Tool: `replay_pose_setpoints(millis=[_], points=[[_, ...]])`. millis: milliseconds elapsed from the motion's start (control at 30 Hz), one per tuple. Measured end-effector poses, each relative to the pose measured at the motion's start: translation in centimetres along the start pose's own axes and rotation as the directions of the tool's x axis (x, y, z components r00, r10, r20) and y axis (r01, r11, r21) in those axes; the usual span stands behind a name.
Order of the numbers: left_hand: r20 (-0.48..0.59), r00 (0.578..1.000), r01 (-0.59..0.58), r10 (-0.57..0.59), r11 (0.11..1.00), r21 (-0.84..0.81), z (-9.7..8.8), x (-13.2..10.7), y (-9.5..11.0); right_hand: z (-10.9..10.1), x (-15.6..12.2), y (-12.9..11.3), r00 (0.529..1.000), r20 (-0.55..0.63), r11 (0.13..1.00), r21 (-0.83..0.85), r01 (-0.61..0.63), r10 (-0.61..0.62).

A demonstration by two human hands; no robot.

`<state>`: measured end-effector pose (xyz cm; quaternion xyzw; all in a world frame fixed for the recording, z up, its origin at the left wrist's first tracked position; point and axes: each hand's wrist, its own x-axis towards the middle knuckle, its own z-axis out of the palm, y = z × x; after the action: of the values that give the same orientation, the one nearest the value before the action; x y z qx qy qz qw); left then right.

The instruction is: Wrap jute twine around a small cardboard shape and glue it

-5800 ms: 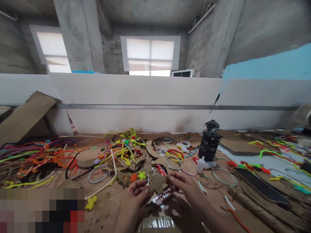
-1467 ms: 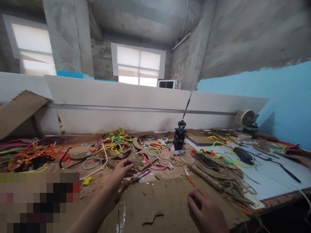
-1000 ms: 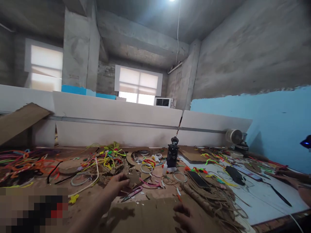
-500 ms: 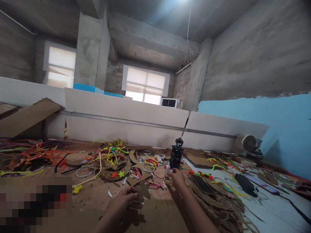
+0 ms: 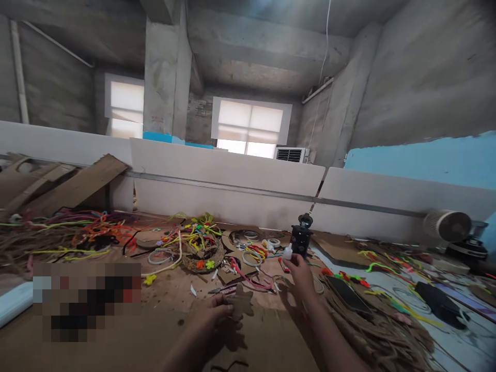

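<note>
My left hand (image 5: 219, 315) pinches a brown cardboard cutout (image 5: 243, 300) with a lobed, star-like outline, above a brown cardboard sheet (image 5: 279, 336). Farther forward, my right hand (image 5: 301, 271) is closed around a small white bottle (image 5: 287, 252); its narrow top shows, while the fingers hide part of its body. Just behind that hand stands a black flask (image 5: 300, 238) with its lid tipped up. Pink cord (image 5: 251, 281) and a white ring (image 5: 251, 258) lie between and beyond my hands.
A wreath with colourful fuzzy flowers (image 5: 201, 253) sits left of centre. To the right are a phone (image 5: 349, 295) on coiled brown cord (image 5: 391, 330), a black case (image 5: 442, 305) and a fan (image 5: 449, 226). Orange and yellow strands (image 5: 104, 230) lie at left. White panels (image 5: 228, 204) stand behind.
The view has swung left, so the scene sits farther right. My right hand has lifted the white bottle slightly beside the flask. My left hand still holds the cutout.
</note>
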<state>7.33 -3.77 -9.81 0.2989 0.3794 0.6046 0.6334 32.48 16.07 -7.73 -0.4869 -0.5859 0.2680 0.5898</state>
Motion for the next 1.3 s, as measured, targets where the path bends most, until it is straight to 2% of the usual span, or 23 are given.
replay_pose_setpoints(millis=[100,200,333,433,667,833,933,1300], points=[[-0.015,1.0,-0.017,0.017,1.0,-0.008,0.0,-0.5,0.4,-0.4,-1.4,-2.1,0.999,0.054,0.992,0.129,-0.005,-0.002],[-0.023,0.999,-0.032,0.032,0.999,-0.002,0.0,-0.8,0.7,-0.2,-4.4,-3.8,0.992,0.129,0.965,0.262,-0.02,-0.014],[-0.024,0.999,-0.042,0.043,0.999,0.02,-0.2,-0.9,0.8,-0.1,-8.9,-4.9,0.975,0.22,0.924,0.368,-0.104,0.022],[-0.023,0.999,-0.035,0.037,0.998,0.046,-0.4,-0.7,0.6,-0.4,-10.6,-5.2,0.964,0.263,0.895,0.419,-0.154,0.043],[-0.022,1.0,-0.014,0.016,0.993,0.118,-0.7,-1.0,1.0,-1.4,-11.4,-6.4,0.952,0.304,0.837,0.51,-0.198,0.04],[-0.029,0.999,-0.023,0.028,0.989,0.144,-0.5,-1.1,1.1,-1.2,-12.9,-7.3,0.939,0.344,0.819,0.53,-0.221,0.031],[-0.028,0.999,-0.027,0.031,0.99,0.137,-0.5,-1.0,0.9,-0.9,-13.1,-7.3,0.947,0.32,0.811,0.546,-0.211,0.031],[-0.011,1.0,-0.023,0.024,0.996,0.092,-0.2,-1.1,0.7,-0.9,-13.3,-6.7,0.96,0.279,0.868,0.472,-0.151,0.016]])
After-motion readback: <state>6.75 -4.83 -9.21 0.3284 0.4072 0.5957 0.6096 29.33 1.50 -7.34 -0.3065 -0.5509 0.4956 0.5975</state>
